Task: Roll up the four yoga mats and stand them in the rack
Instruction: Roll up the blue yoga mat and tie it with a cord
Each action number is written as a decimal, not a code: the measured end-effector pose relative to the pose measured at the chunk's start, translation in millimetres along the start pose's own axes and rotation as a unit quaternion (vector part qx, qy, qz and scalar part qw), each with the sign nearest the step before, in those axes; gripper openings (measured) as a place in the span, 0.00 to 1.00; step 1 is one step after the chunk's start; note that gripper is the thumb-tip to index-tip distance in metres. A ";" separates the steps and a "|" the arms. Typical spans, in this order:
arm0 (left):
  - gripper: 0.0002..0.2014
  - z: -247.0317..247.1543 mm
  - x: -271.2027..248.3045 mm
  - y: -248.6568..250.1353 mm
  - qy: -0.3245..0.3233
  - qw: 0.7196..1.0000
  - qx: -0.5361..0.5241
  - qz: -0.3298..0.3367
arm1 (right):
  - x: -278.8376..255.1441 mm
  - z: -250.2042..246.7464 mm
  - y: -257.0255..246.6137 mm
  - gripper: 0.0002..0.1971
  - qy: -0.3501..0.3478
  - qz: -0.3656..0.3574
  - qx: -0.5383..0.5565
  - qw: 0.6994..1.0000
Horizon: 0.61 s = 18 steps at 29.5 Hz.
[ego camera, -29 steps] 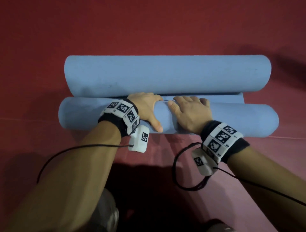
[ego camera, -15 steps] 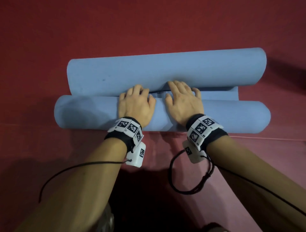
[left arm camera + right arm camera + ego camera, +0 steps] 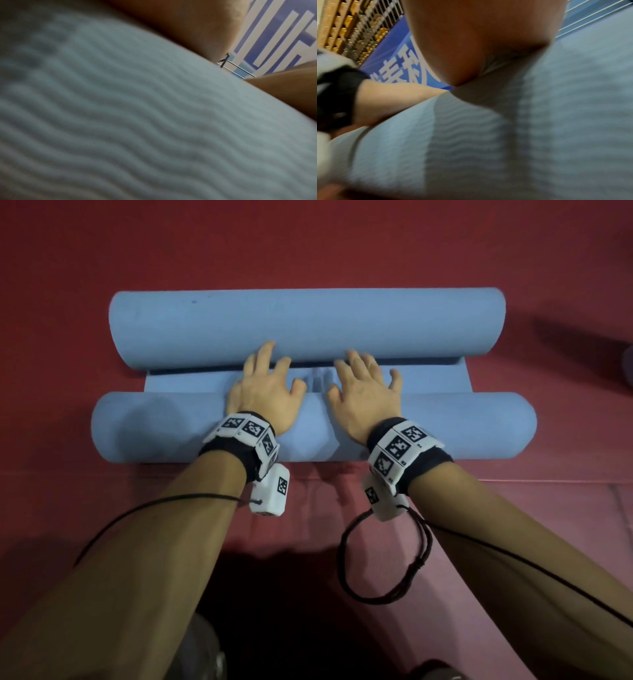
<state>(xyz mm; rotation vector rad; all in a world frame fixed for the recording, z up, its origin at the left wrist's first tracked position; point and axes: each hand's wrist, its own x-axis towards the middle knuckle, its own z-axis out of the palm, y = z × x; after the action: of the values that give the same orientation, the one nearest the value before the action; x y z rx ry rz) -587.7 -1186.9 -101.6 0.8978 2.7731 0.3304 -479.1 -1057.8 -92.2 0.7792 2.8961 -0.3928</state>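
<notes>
A light blue yoga mat lies on the red floor, curled from both ends. Its near roll (image 3: 479, 426) and far roll (image 3: 308, 323) are joined by a short flat strip (image 3: 188, 383). My left hand (image 3: 265, 386) and right hand (image 3: 363, 385) lie palm down on top of the near roll, side by side at its middle, fingers stretched forward. The fingertips reach over the flat strip to the foot of the far roll. Both wrist views show the mat's ribbed surface (image 3: 137, 121) (image 3: 556, 121) close up under my palms (image 3: 188, 27) (image 3: 479, 40).
Red floor matting (image 3: 308, 241) surrounds the mat on all sides. A dark object (image 3: 582, 350) sits at the far right edge. A blue banner with white lettering (image 3: 393, 65) and a metal rail (image 3: 236, 67) show in the wrist views. My knees are at the bottom edge.
My hands went from gripping the near roll to lying flat on it with fingers extended forward. The near roll has turned toward the far roll and a flat strip shows between them.
</notes>
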 end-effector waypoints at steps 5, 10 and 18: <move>0.22 -3.0 9.4 1.0 0.001 1.000 -0.024 0.003 | -10.0 8.7 -15.6 0.27 0.059 0.037 -0.055 0.996; 0.21 11.0 -11.2 -1.1 0.128 0.990 -0.022 0.056 | 15.2 -1.2 -13.2 0.22 0.045 0.038 -0.026 0.998; 0.30 7.8 -1.1 7.2 0.072 0.993 0.089 0.032 | 35.1 0.6 -4.9 0.20 0.046 0.014 0.028 0.998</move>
<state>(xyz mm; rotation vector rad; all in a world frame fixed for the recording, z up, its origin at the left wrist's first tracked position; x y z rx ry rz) -580.9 -1180.7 -107.0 1.0451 2.9477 0.1653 -511.8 -1045.2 -98.0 0.8663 2.9666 -0.4485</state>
